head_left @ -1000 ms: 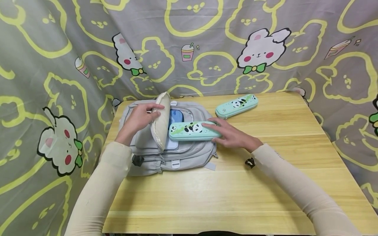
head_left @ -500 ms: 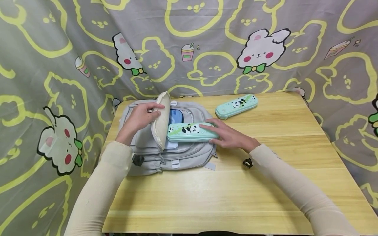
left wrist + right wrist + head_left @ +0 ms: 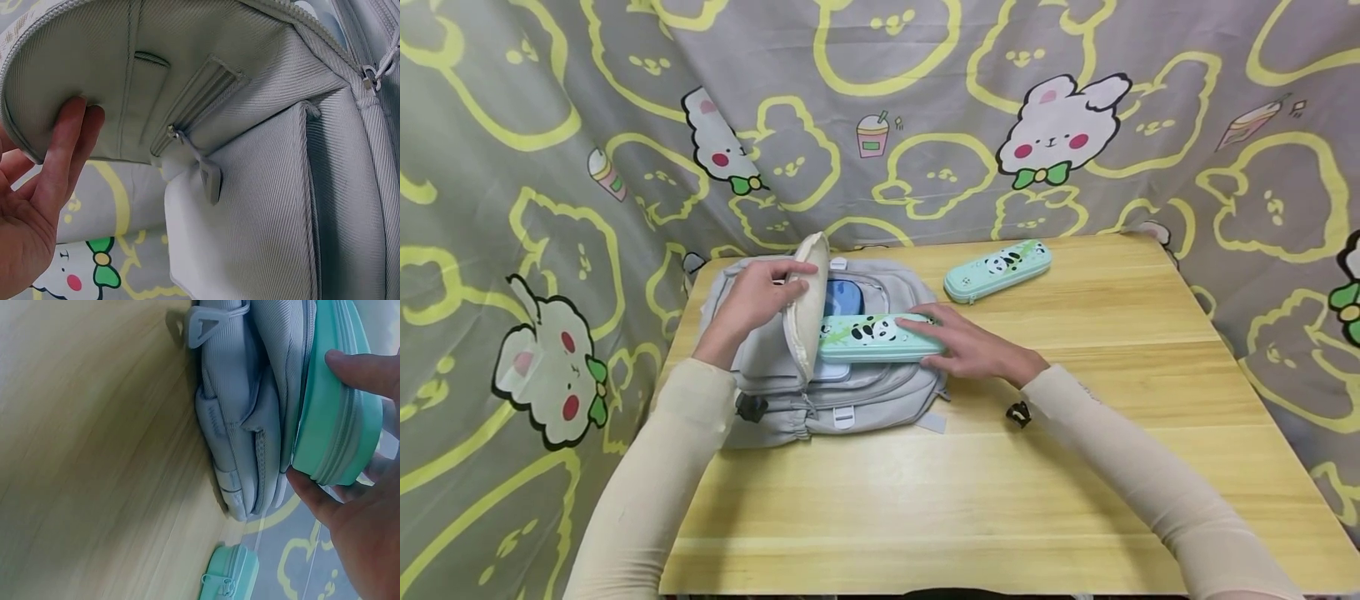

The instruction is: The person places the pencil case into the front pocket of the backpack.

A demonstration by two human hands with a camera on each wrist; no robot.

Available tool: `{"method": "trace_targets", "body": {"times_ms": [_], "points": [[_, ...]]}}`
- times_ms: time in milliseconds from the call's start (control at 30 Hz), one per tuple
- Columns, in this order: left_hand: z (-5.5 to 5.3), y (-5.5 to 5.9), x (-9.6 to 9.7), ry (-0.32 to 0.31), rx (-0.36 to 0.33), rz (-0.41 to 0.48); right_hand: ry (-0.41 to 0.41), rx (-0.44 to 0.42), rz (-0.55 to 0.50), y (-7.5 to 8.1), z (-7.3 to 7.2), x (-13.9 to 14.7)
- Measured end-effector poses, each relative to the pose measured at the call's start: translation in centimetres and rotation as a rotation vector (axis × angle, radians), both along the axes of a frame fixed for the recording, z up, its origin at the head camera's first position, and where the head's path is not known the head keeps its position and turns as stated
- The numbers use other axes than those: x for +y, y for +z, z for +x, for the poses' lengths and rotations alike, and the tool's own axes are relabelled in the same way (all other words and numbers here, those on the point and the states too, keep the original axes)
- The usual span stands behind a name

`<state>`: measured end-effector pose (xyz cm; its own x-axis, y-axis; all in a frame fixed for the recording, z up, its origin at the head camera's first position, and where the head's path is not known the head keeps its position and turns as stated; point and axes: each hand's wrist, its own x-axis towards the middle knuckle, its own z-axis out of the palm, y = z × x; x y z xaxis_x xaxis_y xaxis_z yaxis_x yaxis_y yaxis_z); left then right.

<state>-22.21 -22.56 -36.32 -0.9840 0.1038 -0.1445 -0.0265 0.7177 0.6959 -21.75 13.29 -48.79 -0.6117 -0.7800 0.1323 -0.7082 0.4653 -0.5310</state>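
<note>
A grey backpack [image 3: 865, 417] lies on the table with its front flap [image 3: 811, 321] lifted, pale lining showing. My left hand [image 3: 765, 292] pinches the flap's edge between thumb and fingers; the left wrist view shows a small zipped pocket [image 3: 200, 103] on the flap's outer side. My right hand [image 3: 973, 343] grips the right end of a mint-green pencil case [image 3: 880, 337] with a panda print. The case's left end reaches under the flap's edge, over the open compartment. Blue items [image 3: 844, 297] inside the compartment are partly covered by the case.
A second mint panda pencil case [image 3: 997, 271] lies on the wooden table [image 3: 1000, 500] behind and right of the backpack. Patterned grey curtains [image 3: 940, 83] hang along the table's back and sides.
My right hand has moved left and slightly toward me with the pencil case, bringing its left end to the flap. My left hand keeps holding the flap in place.
</note>
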Motion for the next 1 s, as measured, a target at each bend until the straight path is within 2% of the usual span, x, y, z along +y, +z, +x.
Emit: {"method": "trace_targets", "body": {"times_ms": [567, 800, 1000], "points": [[-0.1, 0.1, 0.5, 0.028, -0.017, 0.026, 0.002, -0.011, 0.008, 0.5, 0.1, -1.1], [-0.3, 0.0, 0.4, -0.002, 0.017, 0.058, 0.003, 0.003, -0.004, 0.9, 0.2, -2.0], [-0.3, -0.1, 0.4, -0.004, 0.010, 0.080, 0.006, 0.005, 0.000, 0.9, 0.3, -2.7]]}}
